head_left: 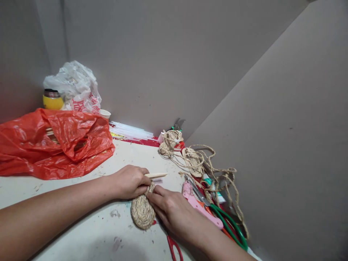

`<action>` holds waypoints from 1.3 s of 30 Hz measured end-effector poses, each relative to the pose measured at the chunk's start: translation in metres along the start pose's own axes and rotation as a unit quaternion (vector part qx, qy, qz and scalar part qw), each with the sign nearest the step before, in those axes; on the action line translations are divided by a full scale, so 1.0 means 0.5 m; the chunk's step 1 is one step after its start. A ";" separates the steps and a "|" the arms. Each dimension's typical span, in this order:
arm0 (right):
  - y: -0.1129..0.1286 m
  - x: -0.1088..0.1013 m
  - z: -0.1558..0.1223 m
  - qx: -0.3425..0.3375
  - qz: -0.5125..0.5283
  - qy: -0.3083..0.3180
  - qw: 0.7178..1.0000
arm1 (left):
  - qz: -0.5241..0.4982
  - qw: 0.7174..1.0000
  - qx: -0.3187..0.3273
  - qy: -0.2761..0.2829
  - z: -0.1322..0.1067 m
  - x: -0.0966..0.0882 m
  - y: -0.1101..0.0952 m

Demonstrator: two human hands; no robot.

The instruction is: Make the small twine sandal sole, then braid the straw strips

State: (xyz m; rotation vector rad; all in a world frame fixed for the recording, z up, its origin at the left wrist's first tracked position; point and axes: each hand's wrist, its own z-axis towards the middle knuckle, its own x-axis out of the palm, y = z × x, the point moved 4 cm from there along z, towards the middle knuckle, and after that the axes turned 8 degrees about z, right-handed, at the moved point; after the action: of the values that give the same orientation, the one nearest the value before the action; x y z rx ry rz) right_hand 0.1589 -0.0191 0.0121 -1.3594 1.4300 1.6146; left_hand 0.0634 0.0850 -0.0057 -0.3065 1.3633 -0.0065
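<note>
A small oval piece of coiled straw rope (pixel 143 213), shaped like a slipper sole, is held slightly above or on the white table; I cannot tell which. My left hand (pixel 132 182) grips its far-left edge with the fingers closed. From that hand's fingertips a pale pointed stick (pixel 157 175) extends to the right; whether it is held or lies beneath is unclear. Pressed to the piece's right edge, my right hand (pixel 174 209) has its thumb and fingers pinched together. Red-handled scissors (pixel 174 247) lie partly under my right forearm.
On the right lie a pink glue gun (pixel 199 206), green-handled scissors (pixel 228 221), another coiled rope oval (pixel 193 161) and loose rope (pixel 233 188). Behind are a rope bundle (pixel 170 142) and translucent glue sticks (pixel 132 130). A red plastic bag (pixel 89 152) and yellow jar (pixel 52 100) stand left.
</note>
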 end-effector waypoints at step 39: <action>-0.017 -0.003 -0.015 0.011 0.050 -0.020 0.999 | -0.269 0.953 -0.137 0.019 -0.002 -0.005 0.074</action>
State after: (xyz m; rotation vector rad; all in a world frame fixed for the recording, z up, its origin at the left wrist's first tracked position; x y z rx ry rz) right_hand 0.1692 -0.0239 0.0115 -1.2548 1.5074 1.6749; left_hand 0.0557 0.1207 -0.0114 -0.9107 1.2822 -0.2797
